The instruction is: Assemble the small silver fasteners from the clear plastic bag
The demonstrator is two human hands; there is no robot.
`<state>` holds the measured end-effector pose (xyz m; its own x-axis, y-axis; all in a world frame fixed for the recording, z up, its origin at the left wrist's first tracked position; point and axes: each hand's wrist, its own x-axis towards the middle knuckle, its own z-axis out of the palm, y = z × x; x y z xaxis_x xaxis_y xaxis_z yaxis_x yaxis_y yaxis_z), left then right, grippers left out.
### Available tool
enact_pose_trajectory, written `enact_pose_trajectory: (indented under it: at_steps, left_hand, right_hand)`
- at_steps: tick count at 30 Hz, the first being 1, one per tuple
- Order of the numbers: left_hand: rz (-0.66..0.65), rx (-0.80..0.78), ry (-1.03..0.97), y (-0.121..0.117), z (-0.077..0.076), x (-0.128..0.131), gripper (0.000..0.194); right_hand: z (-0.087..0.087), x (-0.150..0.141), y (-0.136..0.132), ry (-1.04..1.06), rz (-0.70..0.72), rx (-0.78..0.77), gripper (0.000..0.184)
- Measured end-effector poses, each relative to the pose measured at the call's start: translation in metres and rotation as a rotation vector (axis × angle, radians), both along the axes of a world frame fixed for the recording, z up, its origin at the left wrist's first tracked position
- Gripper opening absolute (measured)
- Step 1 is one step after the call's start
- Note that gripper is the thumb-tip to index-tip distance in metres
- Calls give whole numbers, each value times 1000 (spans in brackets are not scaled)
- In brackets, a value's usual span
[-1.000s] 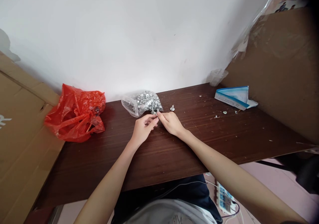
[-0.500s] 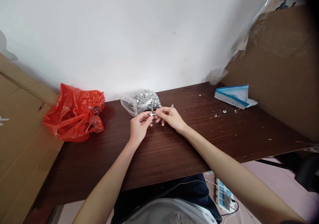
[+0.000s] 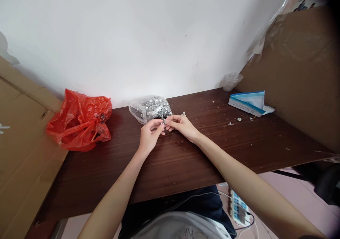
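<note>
Over the middle of the dark wooden table, my left hand [image 3: 150, 136] pinches a small shiny metal fitting [image 3: 164, 122] between thumb and fingers. My right hand [image 3: 183, 127] meets it from the other side, its thumb and forefinger closed on the same fitting. The fingertips hide most of the piece, so its exact kind does not show. Just behind the hands lies a clear plastic bag [image 3: 158, 106] full of small silvery metal parts. A small pale upright piece [image 3: 183, 113] shows just beyond my right hand's knuckles.
At the left a crumpled red plastic bag [image 3: 82, 120] leans by a cardboard sheet [image 3: 23, 154]. A blue and white folded box [image 3: 247, 102] and a clear plastic cup [image 3: 231, 81] sit back right. White scraps [image 3: 239, 119] dot the table [image 3: 180, 164]. A power strip [image 3: 238, 207] lies below.
My hands have drawn slightly closer together. My left hand has shifted a little right, and the fitting is now more covered by my fingertips.
</note>
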<state>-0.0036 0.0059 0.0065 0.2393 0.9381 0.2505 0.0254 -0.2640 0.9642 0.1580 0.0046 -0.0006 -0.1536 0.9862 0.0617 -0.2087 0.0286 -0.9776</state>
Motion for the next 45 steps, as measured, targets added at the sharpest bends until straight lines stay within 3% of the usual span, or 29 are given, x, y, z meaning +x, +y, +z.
enact_pose_trajectory:
  at_steps: [6,11,15,21,25,30,40,45]
  left_hand:
    - [18,6,26,-1,1,0,25]
    - [62,18,1,2,-2,-3,24]
    - [48,9,7,3,-4,-4,24]
    - [15,21,13,-1,0,-1,22]
    - [9,19,20,-3,1,0,22]
    - [-15,20,30,-5,2,2,19]
    - [-65,-36,-64,-3,5,1,29]
    - [-57,-12,45,-1,0,-2,24]
  right_hand:
    - [0,-1,-1,-74,23,14,42]
    - [3,1,-2,-77,24,63,37]
    - [4,2,-3,-93,100,80,31]
    - [-2,0,-1,-114,107,157,34]
    - [-1,1,-4,-357,-6,308,29]
    - [7,2,-11,-736,-109,426,43]
    - [7,1,-13,-773,-113,451,30]
    - [5,2,-13,-822,-87,491,36]
